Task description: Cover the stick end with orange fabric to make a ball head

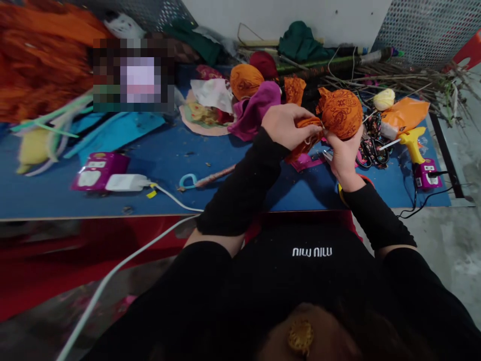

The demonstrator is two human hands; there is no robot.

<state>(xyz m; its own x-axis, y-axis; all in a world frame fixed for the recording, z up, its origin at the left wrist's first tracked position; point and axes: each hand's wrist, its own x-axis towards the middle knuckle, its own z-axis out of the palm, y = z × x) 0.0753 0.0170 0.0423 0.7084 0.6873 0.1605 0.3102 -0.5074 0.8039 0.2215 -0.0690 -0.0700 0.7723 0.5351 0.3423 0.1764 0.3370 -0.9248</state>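
A round ball wrapped in orange patterned cloth rests in my right hand, whose fingers curl beneath and around it. My left hand pinches the gathered loose end of orange cloth just left of the ball. Thin pale string appears to lie at the gathers near my left fingertips. Below my hands lies a scrap of pink cloth. A metal tip, perhaps of scissors, shows by my right thumb; the rest of that tool is hidden.
Right of my hands are black-handled scissors, a yellow glue gun, a yarn ball and a purple power box. Purple cloth and another orange ball lie left. A white cable crosses the front edge. Twigs lie behind.
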